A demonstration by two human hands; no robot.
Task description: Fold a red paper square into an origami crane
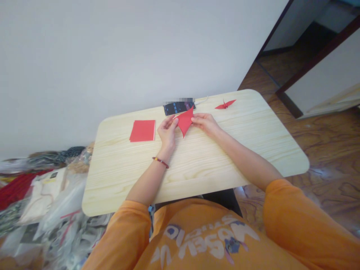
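Nearest is the person's bright orange short-sleeved shirt with pale lettering and a small blue cartoon figure (208,240). Beyond it lies the pale wood-grain counter with rounded corners (197,165). At the left, lower than the counter, is a heap of folded clothes and clear plastic bags (47,195); brown wood-patterned flooring (323,157) shows at the right. A dark red beaded bracelet (160,162) circles the left wrist.

Over the middle of the counter, toward its far side, both hands hold a piece of folded red paper with pointed corners (185,122). The fingers of the left hand (168,131) are closed in a pinch on its left edge, thumb on the near side; those of the right hand (206,123) pinch its right edge. Whether its lower tip touches the counter cannot be told.

Left of the left hand and apart from it sits a stack of square red paper sheets (143,131). Just beyond the folded paper, a black smartphone with a lit screen (174,108) lies near the far edge, a thin white cable (201,101) at its right end. Farther right rests a finished red paper crane (225,105), wings spread. A plain white wall (126,56) stands behind.
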